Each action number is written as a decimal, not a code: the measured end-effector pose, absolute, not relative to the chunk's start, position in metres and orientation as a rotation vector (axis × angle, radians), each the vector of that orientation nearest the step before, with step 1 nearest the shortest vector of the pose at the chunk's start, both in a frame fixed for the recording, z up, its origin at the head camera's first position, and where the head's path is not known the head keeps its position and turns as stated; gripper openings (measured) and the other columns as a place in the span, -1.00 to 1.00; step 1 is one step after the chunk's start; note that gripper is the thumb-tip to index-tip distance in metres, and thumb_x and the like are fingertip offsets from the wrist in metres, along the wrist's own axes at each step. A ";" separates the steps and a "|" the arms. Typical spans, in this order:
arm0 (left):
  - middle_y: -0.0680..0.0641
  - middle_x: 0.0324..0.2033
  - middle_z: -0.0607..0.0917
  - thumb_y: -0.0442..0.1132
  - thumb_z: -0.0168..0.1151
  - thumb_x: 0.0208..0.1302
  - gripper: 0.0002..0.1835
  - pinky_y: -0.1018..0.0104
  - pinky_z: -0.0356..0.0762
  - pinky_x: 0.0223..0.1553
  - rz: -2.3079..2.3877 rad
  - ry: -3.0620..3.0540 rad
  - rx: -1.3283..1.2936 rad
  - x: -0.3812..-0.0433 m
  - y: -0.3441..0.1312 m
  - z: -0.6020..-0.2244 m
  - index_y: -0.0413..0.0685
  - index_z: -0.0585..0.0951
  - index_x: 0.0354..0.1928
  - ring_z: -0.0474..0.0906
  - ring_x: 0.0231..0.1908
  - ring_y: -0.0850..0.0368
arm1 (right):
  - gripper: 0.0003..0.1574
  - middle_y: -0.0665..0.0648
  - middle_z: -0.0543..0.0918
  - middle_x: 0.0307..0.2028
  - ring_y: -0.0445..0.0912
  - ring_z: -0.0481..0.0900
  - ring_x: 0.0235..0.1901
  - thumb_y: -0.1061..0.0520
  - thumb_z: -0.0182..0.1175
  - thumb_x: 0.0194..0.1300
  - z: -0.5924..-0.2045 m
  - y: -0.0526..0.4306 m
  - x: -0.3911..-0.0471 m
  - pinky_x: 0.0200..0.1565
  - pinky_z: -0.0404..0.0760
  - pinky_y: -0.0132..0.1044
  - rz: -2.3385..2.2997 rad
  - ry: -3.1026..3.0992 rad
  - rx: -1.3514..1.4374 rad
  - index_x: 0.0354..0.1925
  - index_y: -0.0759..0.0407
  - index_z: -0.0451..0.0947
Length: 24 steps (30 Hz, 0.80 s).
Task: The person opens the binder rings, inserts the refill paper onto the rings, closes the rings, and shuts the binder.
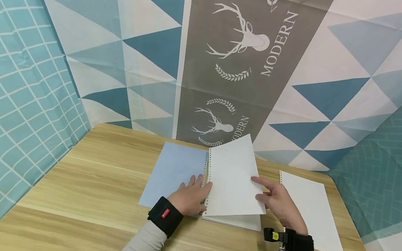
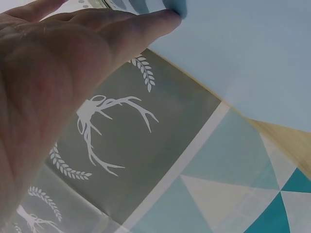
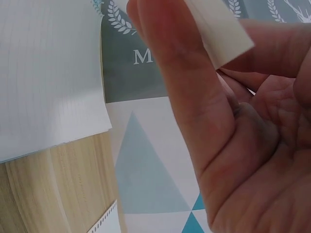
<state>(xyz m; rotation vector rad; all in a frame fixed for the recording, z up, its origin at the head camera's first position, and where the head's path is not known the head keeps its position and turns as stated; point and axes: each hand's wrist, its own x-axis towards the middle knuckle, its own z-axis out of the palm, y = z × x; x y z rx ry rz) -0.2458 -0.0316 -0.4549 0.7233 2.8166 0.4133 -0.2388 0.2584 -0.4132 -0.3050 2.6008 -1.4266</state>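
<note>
A ring-hole notebook lies open on the table, its light blue cover (image 1: 177, 166) turned to the left. One white page (image 1: 231, 183) is raised at an angle above the lined pages (image 1: 246, 221). My right hand (image 1: 281, 203) pinches this page at its right edge between thumb and fingers; the right wrist view shows the page's corner (image 3: 226, 41) behind the thumb (image 3: 180, 63). My left hand (image 1: 189, 196) rests with spread fingers across the binding and the blue cover. In the left wrist view a fingertip (image 2: 170, 19) touches the cover.
A loose white sheet (image 1: 316, 209) with punched holes lies on the wooden table (image 1: 104, 189), right of the notebook and partly behind my right wrist. Patterned cloth (image 1: 149, 53) hangs along the table's back edge, with tiled-pattern cloth (image 1: 16, 79) at the left.
</note>
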 end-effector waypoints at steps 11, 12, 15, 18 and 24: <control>-0.43 0.53 0.16 -0.08 0.21 0.44 -0.30 -0.40 0.29 0.35 0.423 2.834 0.750 -0.245 -0.033 -0.455 -0.04 0.24 0.54 0.11 0.52 -0.43 | -0.37 0.44 0.37 0.42 -0.23 0.19 -0.71 0.42 0.13 0.37 -0.416 0.257 -0.241 -0.59 0.35 -0.38 -1.402 2.600 -0.278 0.39 0.29 0.42; -0.43 0.52 0.17 -0.08 0.22 0.44 -0.30 -0.40 0.29 0.34 0.425 2.835 0.752 -0.245 -0.033 -0.455 -0.05 0.25 0.54 0.11 0.52 -0.43 | -0.36 0.44 0.37 0.41 -0.23 0.19 -0.71 0.42 0.12 0.38 -0.416 0.257 -0.241 -0.59 0.35 -0.38 -1.392 2.603 -0.276 0.40 0.28 0.41; -0.43 0.52 0.18 -0.09 0.23 0.44 -0.31 -0.40 0.30 0.34 0.428 2.838 0.758 -0.245 -0.033 -0.454 -0.05 0.27 0.52 0.12 0.51 -0.43 | -0.36 0.44 0.39 0.40 -0.23 0.19 -0.72 0.42 0.12 0.38 -0.416 0.258 -0.241 -0.60 0.34 -0.38 -1.375 2.614 -0.264 0.40 0.26 0.42; -0.43 0.51 0.20 -0.10 0.25 0.41 -0.42 -0.40 0.32 0.33 0.429 2.845 0.772 -0.245 -0.032 -0.453 -0.09 0.38 0.39 0.14 0.51 -0.43 | -0.37 0.46 0.40 0.38 -0.22 0.18 -0.73 0.41 0.12 0.38 -0.416 0.258 -0.241 -0.60 0.33 -0.37 -1.369 2.620 -0.272 0.40 0.28 0.41; -0.41 0.51 0.20 -0.16 0.27 0.38 -0.75 -0.41 0.30 0.34 0.452 2.830 0.791 -0.245 -0.029 -0.452 -0.07 0.48 -0.03 0.11 0.51 -0.44 | -0.36 0.44 0.39 0.40 -0.23 0.18 -0.73 0.42 0.11 0.37 -0.419 0.258 -0.242 -0.60 0.34 -0.38 -1.380 2.610 -0.246 0.39 0.28 0.42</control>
